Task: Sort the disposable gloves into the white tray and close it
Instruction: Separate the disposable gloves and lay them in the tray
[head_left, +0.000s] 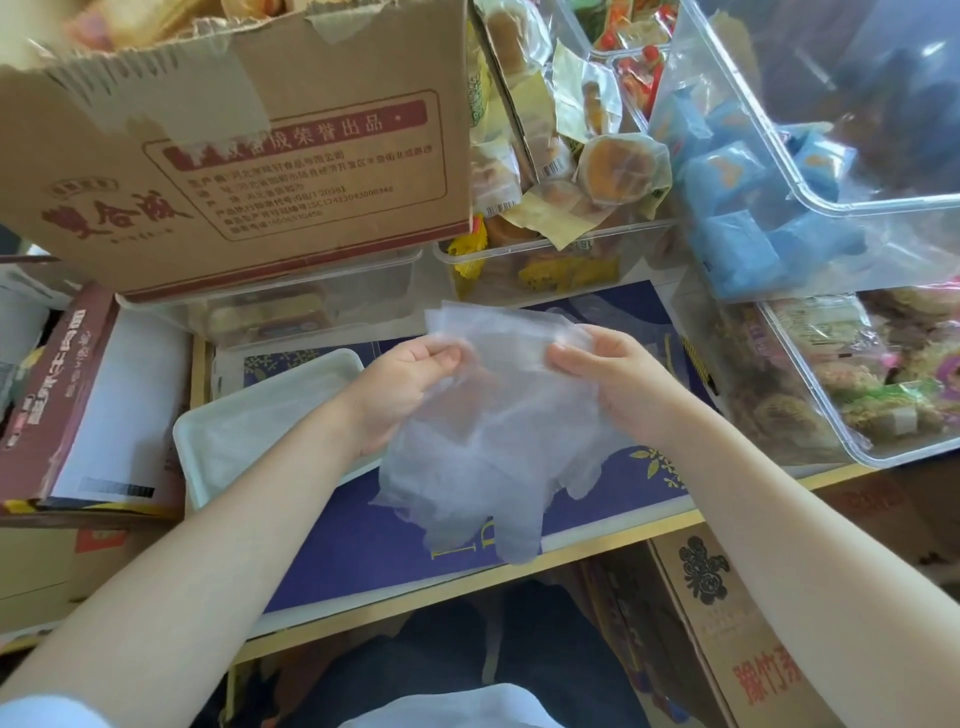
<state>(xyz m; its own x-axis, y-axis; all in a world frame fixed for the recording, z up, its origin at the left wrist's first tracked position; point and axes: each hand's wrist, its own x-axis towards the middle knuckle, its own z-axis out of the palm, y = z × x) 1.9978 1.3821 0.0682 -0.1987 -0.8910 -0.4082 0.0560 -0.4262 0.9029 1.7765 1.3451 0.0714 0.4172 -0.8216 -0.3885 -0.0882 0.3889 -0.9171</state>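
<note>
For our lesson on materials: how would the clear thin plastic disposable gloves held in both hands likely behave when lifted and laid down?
The clear thin plastic disposable gloves are probably floppy: they sag and crumple below the left hand and right hand pinching their top edge. Likely very light, since fingertip pinches hold them. They may slide apart; several sheets fan out at the top.

From my remote seat I see two bare forearms reaching out over the blue mat (363, 551), no watch or rings on the left hand (400, 389) or the right hand (613, 379). A white short sleeve (47, 714) edges the left arm below the mat; dark trousers (467, 644) show beneath it.
</note>
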